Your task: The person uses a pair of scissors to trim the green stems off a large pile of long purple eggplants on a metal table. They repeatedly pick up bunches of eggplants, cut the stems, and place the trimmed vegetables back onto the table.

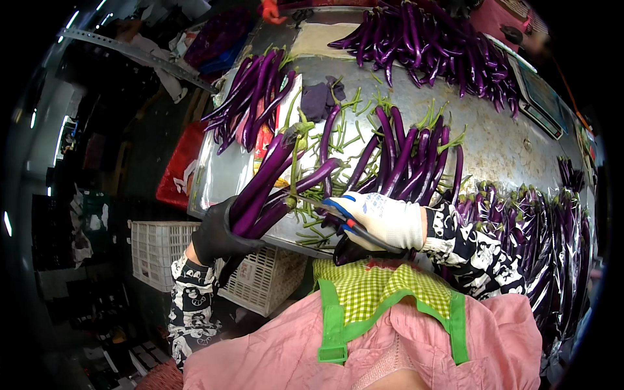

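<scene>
My left hand (pixel 214 231), in a black glove, grips several long purple eggplants (pixel 261 178) near their lower ends. Their green stalks point away from me, over the table's near-left edge. In a white glove with blue fingertips, my right hand (pixel 378 214) holds snips with a black and red handle (pixel 358 229). The metal blades (pixel 312 201) reach a green stalk (pixel 293 178) of one held eggplant; whether they are closed is too small to tell. Just beyond my right hand lies a loose row of eggplants (pixel 404 161) with stalks on.
Cut green stalk pieces (pixel 348 129) litter the metal table (pixel 507 151) around a dark cloth (pixel 317 102). Eggplants are heaped at the back (pixel 414 44), left (pixel 258 92) and, in clear plastic, right (pixel 526 234). A scale (pixel 541 107), plastic crates (pixel 163 248) and another person's orange-gloved hand (pixel 272 12) are visible.
</scene>
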Demonstrator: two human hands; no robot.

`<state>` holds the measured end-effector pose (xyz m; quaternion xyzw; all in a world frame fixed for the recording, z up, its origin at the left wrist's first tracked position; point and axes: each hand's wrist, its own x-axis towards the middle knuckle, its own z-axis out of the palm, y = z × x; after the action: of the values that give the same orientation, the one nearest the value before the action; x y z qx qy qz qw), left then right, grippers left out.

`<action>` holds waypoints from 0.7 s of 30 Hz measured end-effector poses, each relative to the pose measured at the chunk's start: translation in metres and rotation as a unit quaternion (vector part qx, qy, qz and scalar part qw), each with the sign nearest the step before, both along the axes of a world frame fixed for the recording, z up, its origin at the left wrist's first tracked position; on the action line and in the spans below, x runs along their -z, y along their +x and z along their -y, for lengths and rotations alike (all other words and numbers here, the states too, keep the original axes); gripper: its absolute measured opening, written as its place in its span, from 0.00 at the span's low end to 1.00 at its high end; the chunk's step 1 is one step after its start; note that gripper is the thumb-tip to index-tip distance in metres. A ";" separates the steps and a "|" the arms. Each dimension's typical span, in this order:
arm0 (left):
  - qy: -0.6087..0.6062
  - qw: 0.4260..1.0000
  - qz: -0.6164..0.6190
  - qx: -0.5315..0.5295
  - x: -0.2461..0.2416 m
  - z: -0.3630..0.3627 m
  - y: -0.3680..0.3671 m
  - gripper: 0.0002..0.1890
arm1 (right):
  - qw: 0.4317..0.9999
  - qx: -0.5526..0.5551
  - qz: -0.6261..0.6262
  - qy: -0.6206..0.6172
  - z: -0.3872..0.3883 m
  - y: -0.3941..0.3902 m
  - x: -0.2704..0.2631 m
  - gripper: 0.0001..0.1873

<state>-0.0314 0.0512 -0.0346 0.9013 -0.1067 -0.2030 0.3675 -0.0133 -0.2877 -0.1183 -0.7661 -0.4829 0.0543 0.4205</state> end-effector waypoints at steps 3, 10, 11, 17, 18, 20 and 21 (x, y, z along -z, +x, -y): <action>-0.007 1.000 -0.014 -0.002 0.004 -0.003 0.000 0.45 | 1.000 0.006 0.000 -0.018 0.001 -0.004 -0.002 0.25; -0.016 0.999 -0.040 0.014 0.007 -0.009 -0.001 0.46 | 0.994 0.075 -0.070 -0.037 0.017 -0.001 -0.007 0.17; -0.024 0.998 -0.053 0.010 0.007 -0.010 -0.001 0.46 | 0.991 0.083 -0.097 -0.037 0.023 0.003 -0.011 0.18; -0.038 0.997 -0.060 0.036 0.004 -0.010 -0.004 0.47 | 0.990 0.077 -0.101 -0.055 0.045 0.029 -0.013 0.19; -0.031 0.997 -0.061 0.038 -0.001 -0.005 -0.004 0.47 | 0.990 0.069 -0.105 -0.058 0.046 0.032 -0.014 0.18; -0.032 0.997 -0.064 0.040 -0.003 -0.001 -0.002 0.47 | 0.990 0.068 -0.120 -0.039 0.048 0.033 -0.016 0.19; -0.033 0.996 -0.067 0.039 -0.004 0.000 -0.001 0.47 | 0.987 0.069 -0.135 -0.054 0.048 0.033 -0.024 0.20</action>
<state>-0.0325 0.0513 -0.0309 0.8683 -0.1240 -0.2732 0.3949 0.0194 -0.3357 -0.0938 -0.8050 -0.3642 0.1538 0.4424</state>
